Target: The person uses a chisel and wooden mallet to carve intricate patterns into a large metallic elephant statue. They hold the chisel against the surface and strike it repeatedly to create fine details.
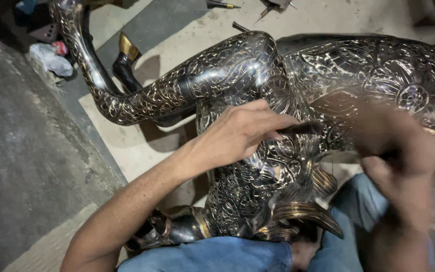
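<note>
A large black metal animal statue (237, 75), covered in fine engraved silver and gold patterns, lies on its side across the floor and my lap. My left hand (242, 132) rests over its middle, fingers pinched on a thin dark chisel-like tool (302, 129) whose tip points right onto the engraved surface. My right hand (404, 151) is blurred with motion at the right, raised near the tool's end; it seems closed on something, but the blur hides what. The statue's curved horn-like part (308, 211) sits by my knees in blue jeans.
The statue's legs with gold hooves (127, 48) stretch up and left. A grey concrete floor strip (21, 151) lies at left beside a pale mat (127, 146). Crumpled bags and clutter (51, 58) sit at top left; small tools (222, 5) lie at the top edge.
</note>
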